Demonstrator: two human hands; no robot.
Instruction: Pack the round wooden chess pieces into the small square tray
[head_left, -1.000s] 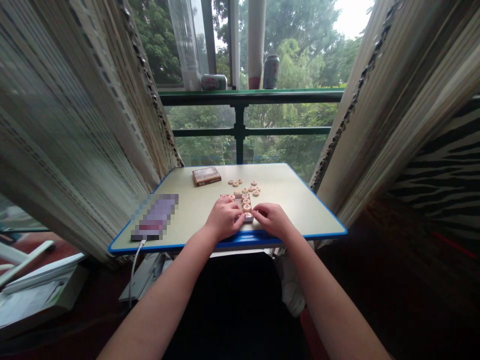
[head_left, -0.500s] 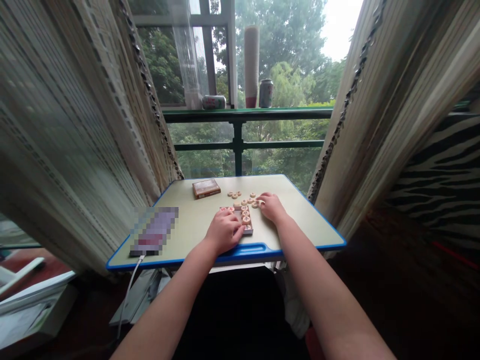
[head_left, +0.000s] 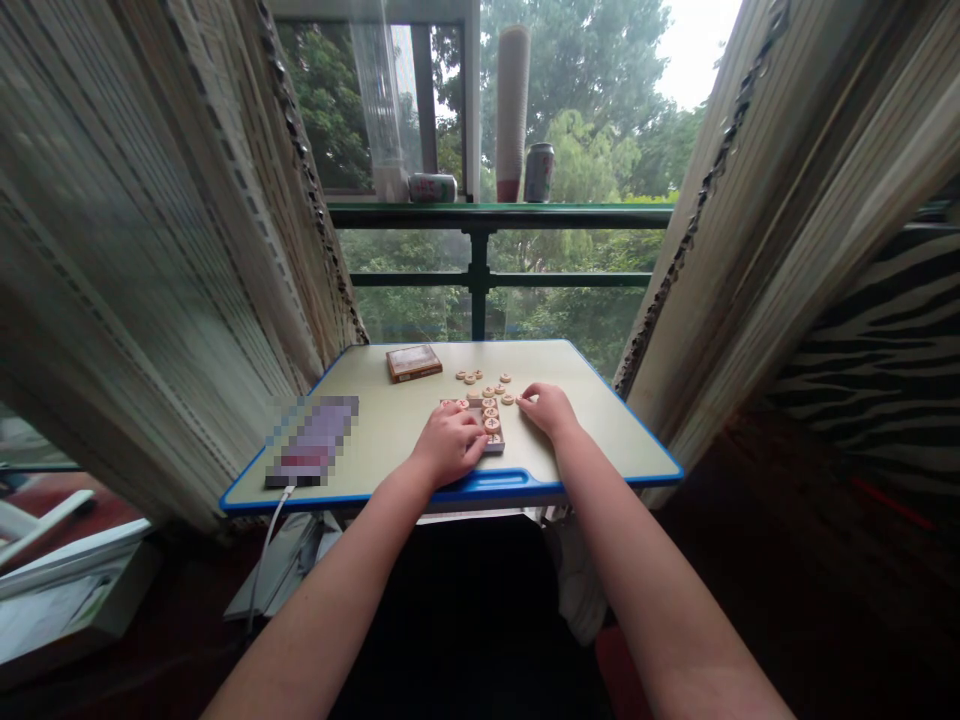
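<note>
A small open box (head_left: pixel 495 449) holds round wooden Chinese chess pieces (head_left: pixel 491 424) marked with characters, in a column along its right side and a row at its far side. My left hand (head_left: pixel 448 445) lies over the box's left part, its fingers curled on it and the thumb at the near side; what is under the palm is hidden. To the right of the box, my right hand (head_left: pixel 551 410) pinches a Chinese chess piece (head_left: pixel 519 400) at table level, mostly covered by the fingertips. Several loose pieces (head_left: pixel 489 391) lie just beyond the box.
The cream folding table (head_left: pixel 600 430) has a blue edge and a blue handle slot in front. A brown flat box lid (head_left: pixel 414 364) lies at the back left. A phone-like blurred device (head_left: pixel 311 445) with a white cable (head_left: pixel 266 545) is on the left. Cans and stacked cups (head_left: pixel 512 115) stand on the railing.
My right hand's fingers have drawn together and down onto a piece at the right of the loose group. My left hand stays on the box. The whole view has shifted slightly.
</note>
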